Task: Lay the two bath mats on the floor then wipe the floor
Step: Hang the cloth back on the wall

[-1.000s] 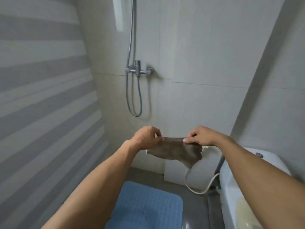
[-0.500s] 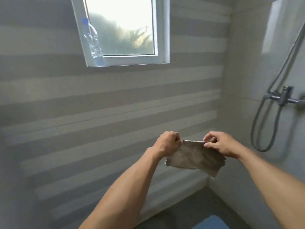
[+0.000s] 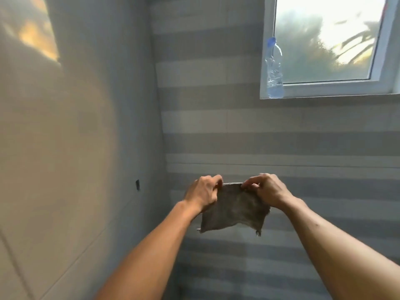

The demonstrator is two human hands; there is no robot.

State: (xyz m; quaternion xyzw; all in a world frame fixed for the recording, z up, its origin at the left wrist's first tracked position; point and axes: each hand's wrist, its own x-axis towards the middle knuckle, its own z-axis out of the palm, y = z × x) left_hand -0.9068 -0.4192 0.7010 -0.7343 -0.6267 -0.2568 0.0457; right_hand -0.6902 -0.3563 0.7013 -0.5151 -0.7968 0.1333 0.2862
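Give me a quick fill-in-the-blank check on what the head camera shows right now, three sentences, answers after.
1. The grey cloth is held up by its top edge with ____ hands, the left hand and the right hand.
2. A clear plastic bottle with a blue cap stands on the sill of the ____.
3. The wall behind the cloth is tiled in horizontal ____.

Missing words: both; window; stripes

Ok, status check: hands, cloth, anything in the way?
Left hand and right hand pinch the cloth by its top edge, spread flat, mid-air. Floor out of view. Nothing in the way.
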